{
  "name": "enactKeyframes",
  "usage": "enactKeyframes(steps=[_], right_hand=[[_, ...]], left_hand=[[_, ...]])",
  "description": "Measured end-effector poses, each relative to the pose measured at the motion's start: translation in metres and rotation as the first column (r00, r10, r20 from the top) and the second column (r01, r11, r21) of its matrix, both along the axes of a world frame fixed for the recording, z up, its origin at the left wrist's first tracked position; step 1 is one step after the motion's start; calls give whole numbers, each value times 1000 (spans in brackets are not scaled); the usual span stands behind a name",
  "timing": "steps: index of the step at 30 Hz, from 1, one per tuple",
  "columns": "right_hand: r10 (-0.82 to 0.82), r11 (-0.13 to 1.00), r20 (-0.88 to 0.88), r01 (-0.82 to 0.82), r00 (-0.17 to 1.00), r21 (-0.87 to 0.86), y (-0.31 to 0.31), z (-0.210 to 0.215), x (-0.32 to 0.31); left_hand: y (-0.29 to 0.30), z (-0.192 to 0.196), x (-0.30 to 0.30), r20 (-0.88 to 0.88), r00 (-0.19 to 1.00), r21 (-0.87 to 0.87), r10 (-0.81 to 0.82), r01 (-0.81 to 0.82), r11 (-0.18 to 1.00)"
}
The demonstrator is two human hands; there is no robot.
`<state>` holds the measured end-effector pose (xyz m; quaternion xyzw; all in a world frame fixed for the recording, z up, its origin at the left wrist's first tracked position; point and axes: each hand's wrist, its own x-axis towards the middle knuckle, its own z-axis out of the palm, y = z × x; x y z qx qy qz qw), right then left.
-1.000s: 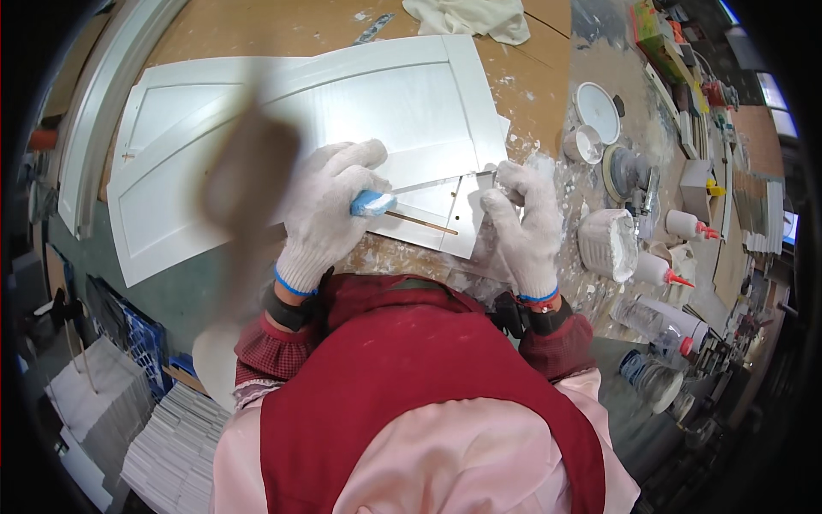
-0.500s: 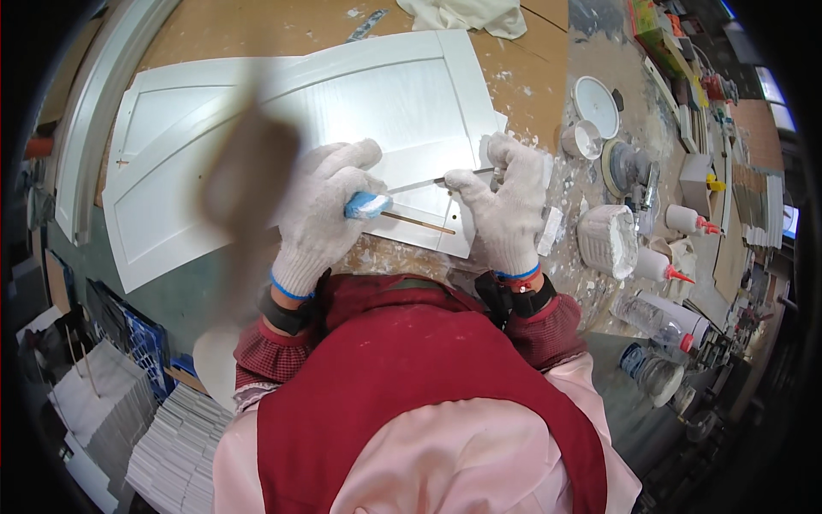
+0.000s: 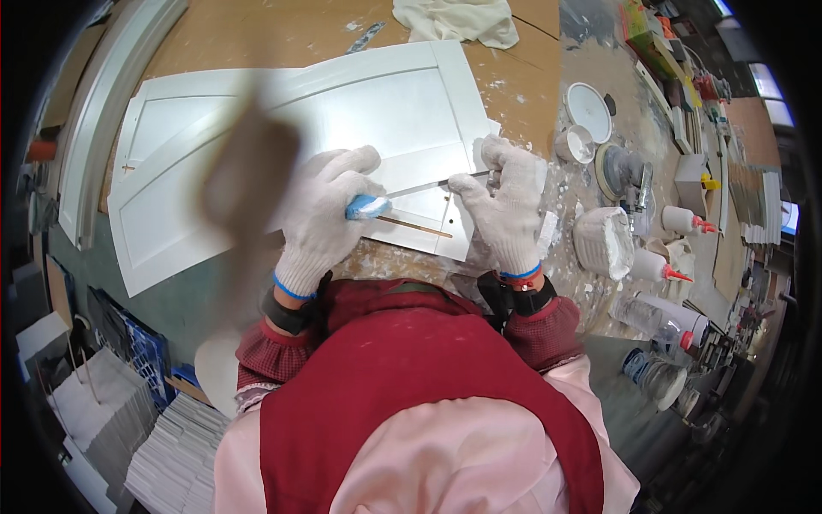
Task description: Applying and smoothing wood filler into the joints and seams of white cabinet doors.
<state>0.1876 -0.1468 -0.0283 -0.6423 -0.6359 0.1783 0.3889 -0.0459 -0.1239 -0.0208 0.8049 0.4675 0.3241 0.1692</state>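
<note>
My left hand [image 3: 321, 206], in a white knit glove, is closed around a small blue block [image 3: 368, 206] with white on its face. It rests over the near edge of a white framed panel [image 3: 377, 111], which lies slanted on top of another. My right hand [image 3: 507, 201], also gloved, has its thumb and fingers at that panel's right corner, seemingly holding its edge. Between the hands, part of a lower white panel [image 3: 428, 244] shows, with a brown slot and small dark holes. The fingertips of my right hand are partly hidden.
On the right of the paint-spotted bench stand a white tub [image 3: 604, 242], a round sander [image 3: 621, 170], a white lid [image 3: 589, 111] and red-tipped bottles [image 3: 681, 220]. A cloth [image 3: 458, 19] lies at the back. A blurred brown object [image 3: 251, 167] hangs close at left.
The whole view has shifted slightly, with the panels and cloth a little lower in it. Both hands keep nearly the same grip and place on the panels.
</note>
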Motion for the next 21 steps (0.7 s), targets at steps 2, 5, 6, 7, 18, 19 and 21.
enactKeyframes(steps=[2, 5, 6, 7, 18, 19, 21], right_hand=[[29, 999, 61, -32, 998, 43, 0, -2, 1], [-81, 994, -338, 52, 938, -94, -2, 1, -2], [-30, 999, -198, 21, 980, -46, -3, 5, -2], [15, 1000, -52, -15, 999, -4, -3, 8, -3], [-154, 988, -428, 149, 890, -44, -23, -6, 12], [-189, 981, -561, 176, 806, -77, -28, -5, 15], [-193, 974, -566, 226, 801, -12, -43, -6, 23]], left_hand=[[0, 0, 1, -3, 1000, 6, 0, 0, 1000], [-1, -3, 0, 2, 1000, 16, -2, 2, 1000], [-1, -3, -1, 12, 1000, 13, -9, 9, 1000], [-1, -2, -2, 10, 1000, 22, -9, 9, 1000], [-3, -3, 0, -2, 1000, -8, 22, -22, 1000], [-3, -2, -1, -2, 1000, 6, 22, -22, 1000], [-4, 0, -3, 49, 998, -23, 27, -26, 999]])
